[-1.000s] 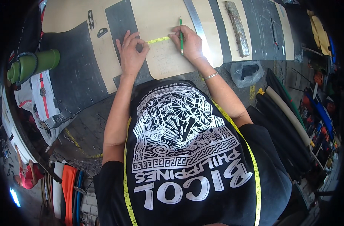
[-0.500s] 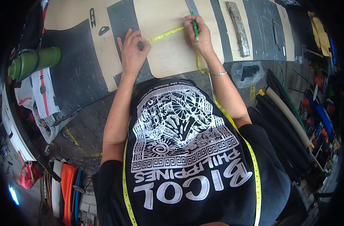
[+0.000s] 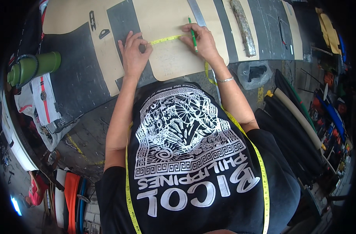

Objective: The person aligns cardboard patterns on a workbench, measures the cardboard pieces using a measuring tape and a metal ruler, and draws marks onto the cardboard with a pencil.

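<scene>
Head: tape spans left hand to right hand.

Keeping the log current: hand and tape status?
Left hand pinching yellow tape measure. Right hand holding it too, plus green pencil. Tape runs over tan sheet. Silvery strip beyond right hand.

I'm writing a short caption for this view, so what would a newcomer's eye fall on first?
Most striking is the black shirt with its large white print, filling the lower middle. Above it, a yellow measuring tape crosses a tan sheet between the left hand and the right hand, which also holds a green pencil. Near the left edge, a green cylinder stands out.
</scene>
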